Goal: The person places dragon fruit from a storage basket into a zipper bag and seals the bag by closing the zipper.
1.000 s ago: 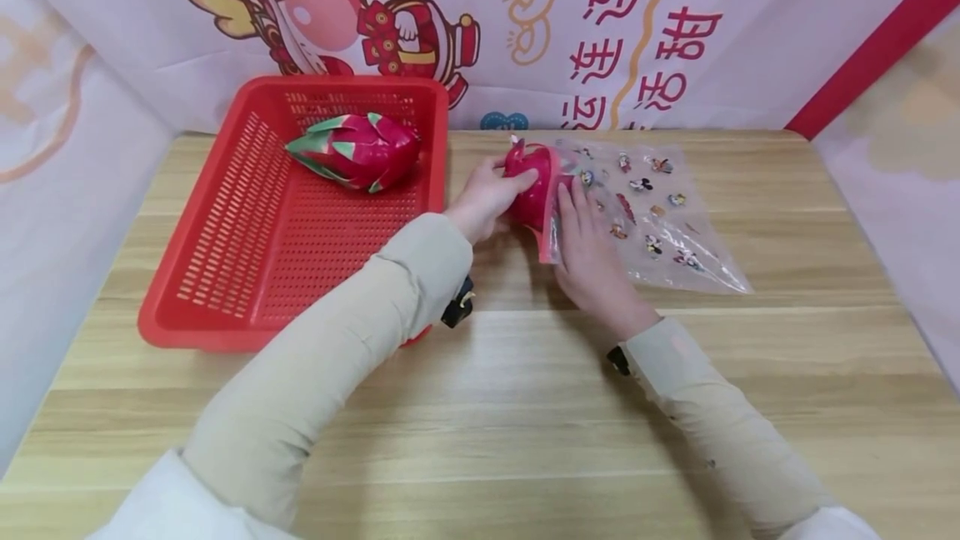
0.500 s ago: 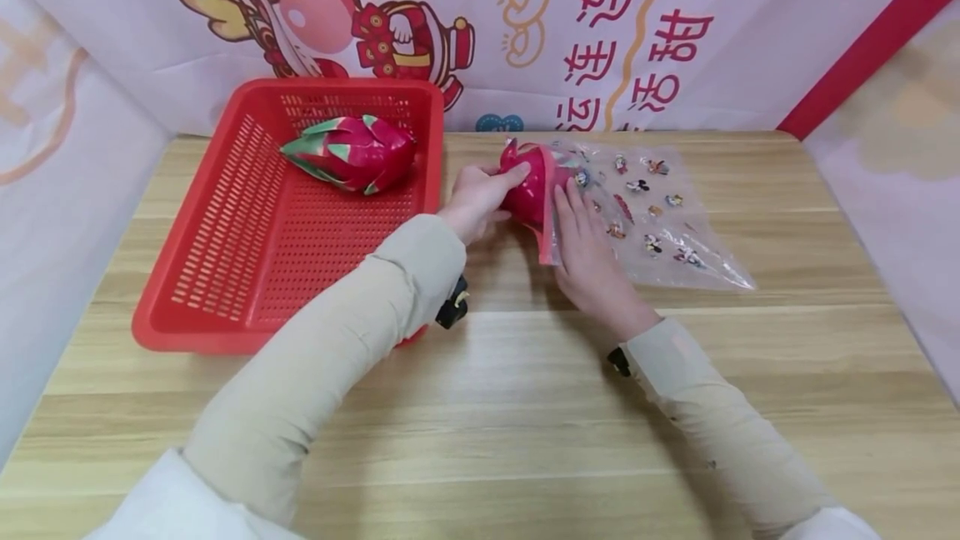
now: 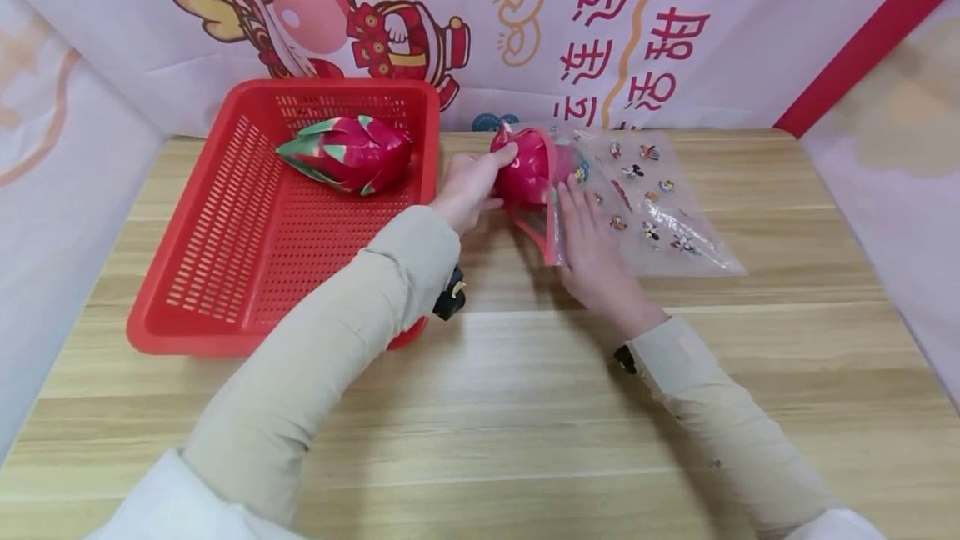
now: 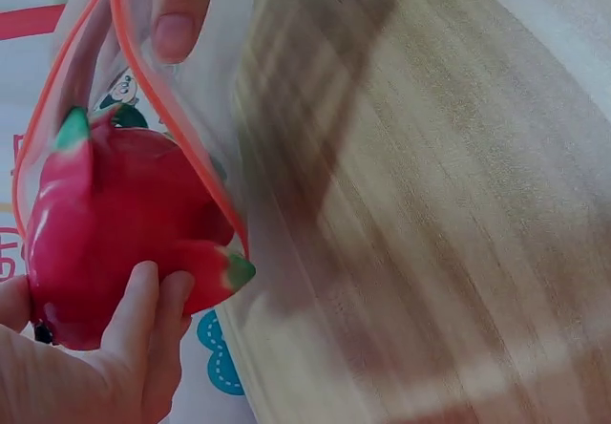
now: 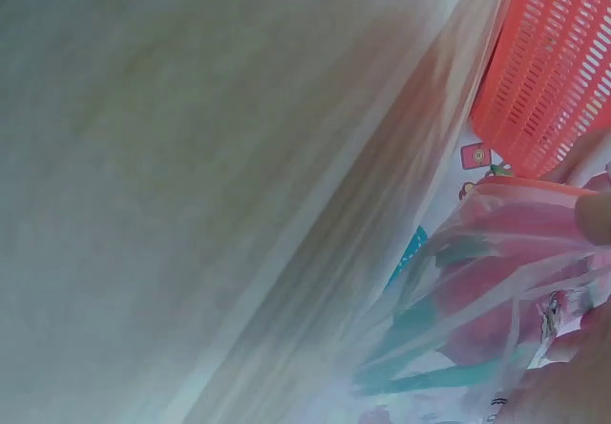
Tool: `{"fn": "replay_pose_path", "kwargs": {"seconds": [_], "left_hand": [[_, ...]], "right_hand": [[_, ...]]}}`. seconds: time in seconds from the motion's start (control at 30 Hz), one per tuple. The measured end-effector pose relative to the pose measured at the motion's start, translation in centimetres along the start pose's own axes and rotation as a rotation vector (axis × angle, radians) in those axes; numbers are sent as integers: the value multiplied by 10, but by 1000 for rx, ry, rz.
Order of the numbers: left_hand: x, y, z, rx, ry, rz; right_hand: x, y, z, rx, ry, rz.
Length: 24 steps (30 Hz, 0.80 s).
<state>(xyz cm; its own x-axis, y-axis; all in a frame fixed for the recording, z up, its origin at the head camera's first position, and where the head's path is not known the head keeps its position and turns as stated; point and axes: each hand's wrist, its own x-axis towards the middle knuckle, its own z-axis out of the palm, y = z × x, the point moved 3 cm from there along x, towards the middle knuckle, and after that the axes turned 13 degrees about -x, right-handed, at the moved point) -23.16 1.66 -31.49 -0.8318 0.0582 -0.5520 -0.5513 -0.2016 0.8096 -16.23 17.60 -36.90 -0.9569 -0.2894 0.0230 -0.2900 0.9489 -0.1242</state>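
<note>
Over the last second, the held dragon fruit (image 3: 522,169) and the left hand (image 3: 467,190) have shifted slightly toward the far edge of the table (image 3: 495,440), and the far end of the clear bag (image 3: 652,227) has followed a little. The left hand holds the fruit by its outer end, thumb on top and fingers around the side. The right hand (image 3: 596,252) lies at the mouth of the bag, its fingers nearly straight along the film; the left wrist view shows its thumb on another side, so it appears to hold the bag between them. The fruit sits in the mouth, its green-tipped leaves within the pink rim (image 3: 553,252) and its rounder end outside. The near part of that rim now stands more spread, yet the fruit looks no deeper than before, so the shift reads as adjusting the fit, with the work only partway along. How the right fingertips press is hard to tell in the blurred right wrist view. A second dragon fruit (image 3: 352,152) lies in the red basket (image 3: 142,307), unchanged.
</note>
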Motion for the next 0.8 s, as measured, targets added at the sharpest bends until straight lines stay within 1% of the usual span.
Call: {"fn": "replay_pose_path", "kwargs": {"seconds": [0.2, 0.47, 0.63, 0.8], "left_hand": [[-3, 1, 1, -22, -7, -9], [-3, 0, 1, -49, 16, -19], [-3, 1, 1, -45, 8, -31], [-4, 2, -1, -47, 10, -33]], "right_hand": [[0, 1, -1, 14, 13, 0], [1, 3, -2, -16, 90, -20], [0, 4, -5, 28, 72, 2], [-1, 4, -8, 41, 82, -7]]}}
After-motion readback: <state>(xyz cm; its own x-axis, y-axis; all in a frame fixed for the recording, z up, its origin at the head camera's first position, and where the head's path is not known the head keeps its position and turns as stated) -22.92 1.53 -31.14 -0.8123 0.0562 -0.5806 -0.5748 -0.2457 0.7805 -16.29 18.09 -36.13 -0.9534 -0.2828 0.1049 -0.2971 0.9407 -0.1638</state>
